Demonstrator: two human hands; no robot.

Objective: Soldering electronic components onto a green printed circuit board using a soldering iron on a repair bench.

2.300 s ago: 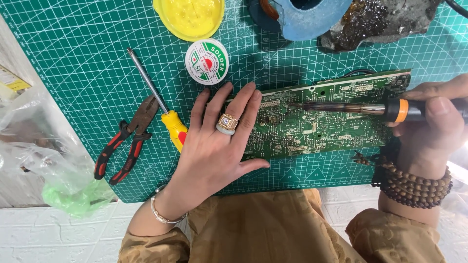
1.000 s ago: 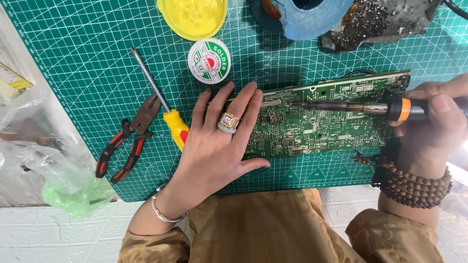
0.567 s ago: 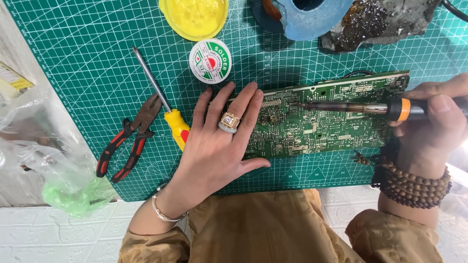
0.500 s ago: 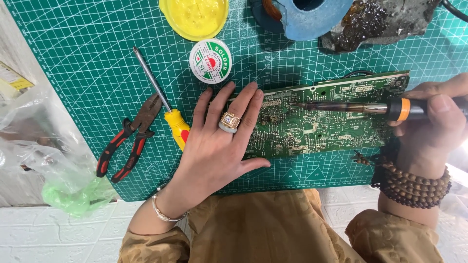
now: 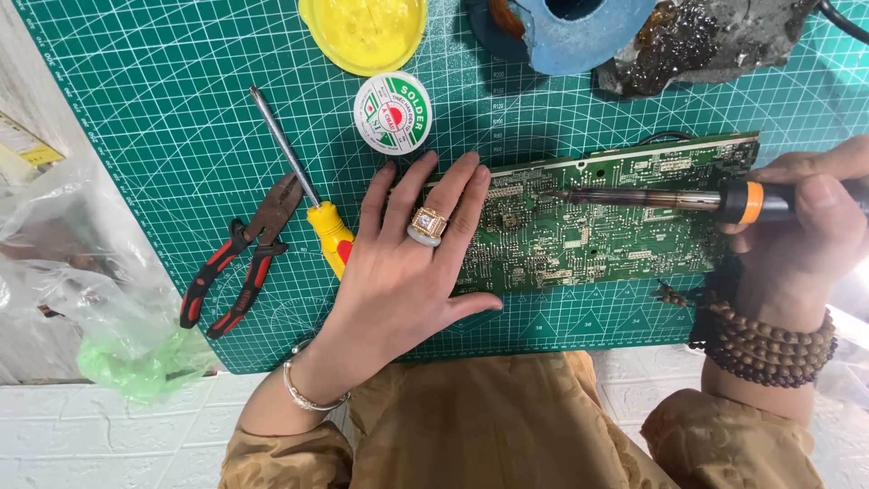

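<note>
A: Green circuit board (image 5: 597, 222), one count, lies flat on the cutting mat (image 5: 163, 136), right of centre. I log one soldering iron (image 5: 670, 199) lying across it, tip resting on the board's left part.

B: Hands?

A: Right hand (image 5: 801, 240) wrapped around the iron's handle. Left hand (image 5: 407, 276) spread wide and flat, fingers pressing the board's left end, holding nothing.

B: Other items, counted?

A: One yellow-handled screwdriver (image 5: 303, 186) just beside the left hand, handle partly under it. One pair of red-and-black pliers (image 5: 240, 258) left of that. One solder reel (image 5: 392, 113) above the fingertips. One yellow round lid (image 5: 362, 32) at the top edge.

B: Surface?

A: Green gridded mat on white brick-pattern tabletop (image 5: 100, 439); clear plastic bags (image 5: 63, 272) at left.
</note>
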